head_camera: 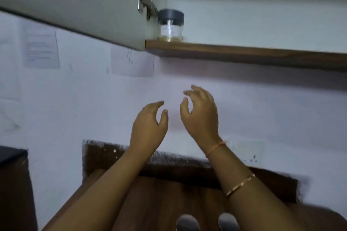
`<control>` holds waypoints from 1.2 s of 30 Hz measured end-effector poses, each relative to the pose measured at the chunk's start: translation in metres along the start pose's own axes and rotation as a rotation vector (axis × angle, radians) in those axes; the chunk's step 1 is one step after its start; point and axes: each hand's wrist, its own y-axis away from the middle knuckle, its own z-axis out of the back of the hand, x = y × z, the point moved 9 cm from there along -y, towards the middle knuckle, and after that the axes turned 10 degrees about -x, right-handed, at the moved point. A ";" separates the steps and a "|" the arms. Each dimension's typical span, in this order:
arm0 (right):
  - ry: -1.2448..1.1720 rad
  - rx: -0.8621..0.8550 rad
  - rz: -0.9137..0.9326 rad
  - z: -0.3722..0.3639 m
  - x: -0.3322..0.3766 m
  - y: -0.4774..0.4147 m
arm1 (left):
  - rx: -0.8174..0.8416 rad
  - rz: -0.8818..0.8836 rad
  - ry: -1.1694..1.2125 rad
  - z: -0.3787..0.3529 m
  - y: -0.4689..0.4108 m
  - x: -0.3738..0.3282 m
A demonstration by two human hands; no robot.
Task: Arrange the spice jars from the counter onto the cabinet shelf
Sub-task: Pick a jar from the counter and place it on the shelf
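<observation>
The fingers (pixel 157 104) of the left hand (pixel 149 125) are curving loosely, spread apart and gripping nothing; the right hand (pixel 201 116) is showing the same relaxed, empty posture. Both hands are hovering in front of the wall (pixel 84 99), below the cabinet shelf (pixel 244 55) and clear of it. One spice jar (pixel 170 26) with a dark lid is standing upright at the shelf's left end, just beside the door hinge (pixel 148 6). Two grey round tops (pixel 187 223), blurred, are sitting on the wooden counter (pixel 169 193) below
</observation>
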 end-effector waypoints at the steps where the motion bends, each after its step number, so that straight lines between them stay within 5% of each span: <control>1: -0.005 0.065 -0.060 -0.009 -0.013 0.025 | 0.039 0.045 -0.012 -0.004 0.019 0.015; 9: 0.052 0.541 -0.297 -0.058 -0.081 0.200 | 0.453 0.334 -0.127 -0.040 0.174 0.113; 21: 0.228 1.254 -0.419 -0.071 -0.097 0.364 | 0.630 0.564 -0.271 -0.064 0.274 0.177; 27: 0.251 1.421 -0.313 -0.066 -0.091 0.395 | 0.565 0.685 -0.373 -0.054 0.291 0.177; 36: 0.122 1.391 -0.233 -0.066 -0.093 0.377 | 0.498 0.773 -0.379 -0.040 0.282 0.155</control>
